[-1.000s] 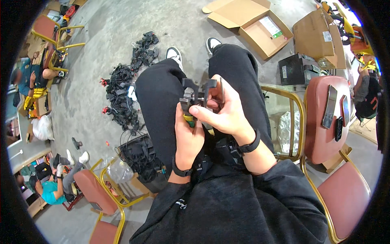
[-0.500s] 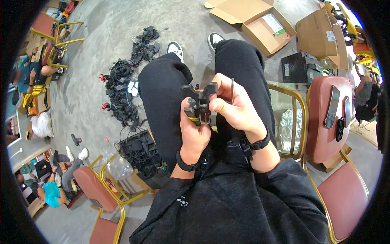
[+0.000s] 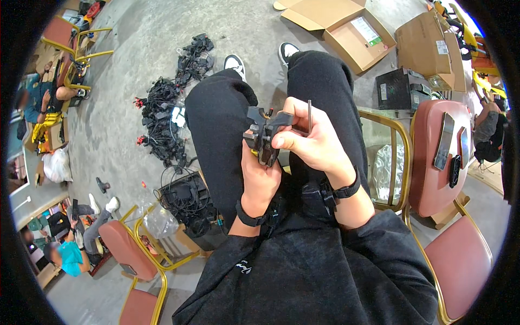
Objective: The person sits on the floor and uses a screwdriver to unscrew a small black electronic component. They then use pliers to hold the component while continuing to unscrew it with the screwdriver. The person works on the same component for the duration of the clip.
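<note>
Above my lap I have a black mechanical part with forked jaws (image 3: 266, 134); a bit of yellow shows on it. My left hand (image 3: 259, 179) is closed on it from below, with its fingertips largely hidden behind it. My right hand (image 3: 311, 141) is closed too, thumb and fingers on the right side of the part, with a thin metal hex key (image 3: 309, 116) standing upright among its fingers. My knees in black trousers (image 3: 214, 116) are under and beside the hands.
A tangled heap of black gear (image 3: 162, 119) lies left; cables and bags lower down. Cardboard boxes (image 3: 425, 46) and a black case (image 3: 395, 86) are ahead right. Padded chairs (image 3: 124, 244) flank me, the right one (image 3: 425, 162) bearing phones. Other people (image 3: 70, 254) sit at both sides.
Compared with one second ago, my hands and the part have shifted slightly right, and the part is turned differently. The hex key has come more upright in my right hand.
</note>
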Action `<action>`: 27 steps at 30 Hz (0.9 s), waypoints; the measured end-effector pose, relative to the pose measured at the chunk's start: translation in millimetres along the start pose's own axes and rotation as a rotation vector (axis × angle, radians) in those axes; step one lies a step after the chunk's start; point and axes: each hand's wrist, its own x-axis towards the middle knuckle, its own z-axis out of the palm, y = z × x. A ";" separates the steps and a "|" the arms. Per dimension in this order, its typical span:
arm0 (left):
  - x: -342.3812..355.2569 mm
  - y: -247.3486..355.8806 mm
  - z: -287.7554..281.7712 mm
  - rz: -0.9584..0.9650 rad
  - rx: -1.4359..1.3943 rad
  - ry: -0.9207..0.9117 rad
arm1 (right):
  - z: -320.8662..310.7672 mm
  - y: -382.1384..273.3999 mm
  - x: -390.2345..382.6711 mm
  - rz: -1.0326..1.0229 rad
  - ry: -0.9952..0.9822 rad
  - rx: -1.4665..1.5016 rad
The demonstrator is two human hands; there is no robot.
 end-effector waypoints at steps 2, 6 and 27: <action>-0.7 2.0 -3.8 -0.044 -0.007 -0.060 | -2.4 1.7 0.0 -0.008 -0.009 -0.016; 2.6 6.5 -2.6 -0.028 0.024 -0.038 | -7.4 6.2 0.1 -0.019 -0.014 -0.051; 28.5 73.2 -43.6 -0.230 -0.555 -0.081 | -3.4 10.9 -3.8 -0.284 0.059 -0.111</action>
